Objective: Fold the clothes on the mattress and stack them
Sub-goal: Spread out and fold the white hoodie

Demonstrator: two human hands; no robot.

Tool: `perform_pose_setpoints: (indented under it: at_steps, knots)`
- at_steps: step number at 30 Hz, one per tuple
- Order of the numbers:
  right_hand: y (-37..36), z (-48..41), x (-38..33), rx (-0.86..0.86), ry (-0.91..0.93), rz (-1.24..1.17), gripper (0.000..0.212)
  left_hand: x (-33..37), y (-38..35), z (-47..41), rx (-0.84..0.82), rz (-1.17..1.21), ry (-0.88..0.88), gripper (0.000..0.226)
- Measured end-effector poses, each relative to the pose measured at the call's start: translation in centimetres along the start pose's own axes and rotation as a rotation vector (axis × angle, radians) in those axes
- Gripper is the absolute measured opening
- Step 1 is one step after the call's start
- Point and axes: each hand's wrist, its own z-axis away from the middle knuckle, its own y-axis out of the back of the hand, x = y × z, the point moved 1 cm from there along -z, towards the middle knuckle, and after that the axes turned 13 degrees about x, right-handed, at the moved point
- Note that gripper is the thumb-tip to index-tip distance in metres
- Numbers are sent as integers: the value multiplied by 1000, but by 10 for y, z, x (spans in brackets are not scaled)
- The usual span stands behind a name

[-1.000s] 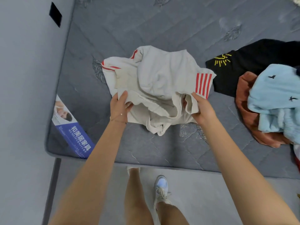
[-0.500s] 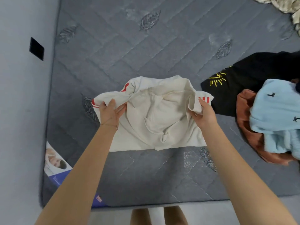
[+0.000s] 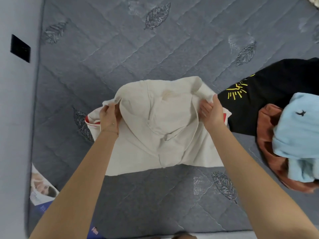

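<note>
A cream garment (image 3: 160, 128) with red stripes at its side edges was observed on the grey quilted mattress (image 3: 120, 57), near the front edge. The left hand (image 3: 109, 116) was seen gripping the garment's upper left edge, its fingers curled round a fold of cloth. The right hand (image 3: 213, 113) was seen holding the upper right edge, thumb on top and fingers tucked into the fabric. The upper part was bunched between the hands; the lower hem was laid flat on the mattress. Just beside it to the right, a black garment (image 3: 276, 87) with a yellow print was noted. A rust-brown garment (image 3: 265, 135) was piled against the black one, with a light blue garment (image 3: 300, 138) uppermost.
</note>
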Motion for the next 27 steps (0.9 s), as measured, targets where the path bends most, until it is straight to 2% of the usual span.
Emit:
perform_pose_setpoints:
  at_steps: [2, 4, 7, 11, 14, 17, 22, 25, 27]
  knots:
    - [-1, -9, 4, 22, 98, 157, 52, -4, 3, 0, -23, -191, -173, 50]
    - [1, -17, 6, 69, 198, 334, 45, -9, 7, 2, -163, -387, -430, 56]
    - [7, -23, 10, 12, 362, 465, 37, -17, 12, 6, -350, -703, -748, 64]
    - [11, -20, 10, 71, 576, 677, 30, -11, 20, 0, -377, -742, -761, 56]
    - [5, -21, 6, 50, 567, 821, 38, 0, 31, -10, -429, -877, -834, 56]
    - [-1, -23, 3, 33, 584, 967, 34, 5, 36, -18, -480, -1002, -893, 43]
    - [-16, -26, -8, 102, 618, 877, 26, 24, 16, -26, -324, -911, -877, 16]
    - [-26, -27, -20, 204, 565, 585, 21, 38, -1, -31, -201, -891, -905, 14]
    - [-31, -28, -29, 239, 487, 366, 18, 44, -6, -36, -133, -861, -853, 20]
